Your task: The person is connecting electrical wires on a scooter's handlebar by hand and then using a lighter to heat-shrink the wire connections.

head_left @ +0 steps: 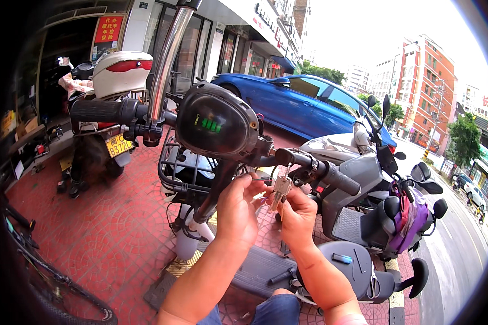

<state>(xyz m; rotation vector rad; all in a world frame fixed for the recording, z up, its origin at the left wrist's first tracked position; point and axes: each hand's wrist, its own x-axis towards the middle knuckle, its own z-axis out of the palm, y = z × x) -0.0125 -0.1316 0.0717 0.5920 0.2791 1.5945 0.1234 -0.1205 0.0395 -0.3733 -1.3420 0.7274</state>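
An electric scooter's handlebar stands before me, with a black display unit (218,120) showing green bars. Below its right side hangs a bunch of keys (281,185), partly in front of my fingers. My left hand (237,214) is closed under the bar, thumb and fingers bent together. Close beside it, my right hand (299,213) pinches with thumb and forefinger just behind the keys. Thin wire-like strands show between the fingertips, but what each hand holds is too small to make out. The bar's right grip (341,179) is just beyond my right hand.
On the black seat (331,250) lie a small blue cylinder (341,259), an L-shaped hex key (359,261) and a silver hand tool (373,283). A loose black grip (281,276) rests on the footboard (255,271). Parked scooters (358,200) and a blue car (287,105) stand beyond.
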